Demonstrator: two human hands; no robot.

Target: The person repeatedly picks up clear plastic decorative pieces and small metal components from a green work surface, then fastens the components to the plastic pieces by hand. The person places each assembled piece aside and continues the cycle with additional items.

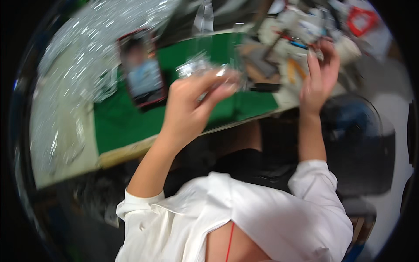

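My left hand is raised above a green mat, thumb and fingers closed on a clear plastic piece. Blur hides the piece's exact shape. More shiny clear plastic shows just behind the knuckles. Further right, my right hand is lifted at the table's right end, beside a cluttered heap. Its fingers bend toward the thumb around something small that is too blurred to make out. A phone in a dark red case, its screen lit, lies on the mat left of my left hand.
Many clear plastic pieces pile up along the table's left and far side. A black-handled tool lies at the mat's right edge. Beyond it are mixed items, including a red-and-white packet. A dark chair stands at the right.
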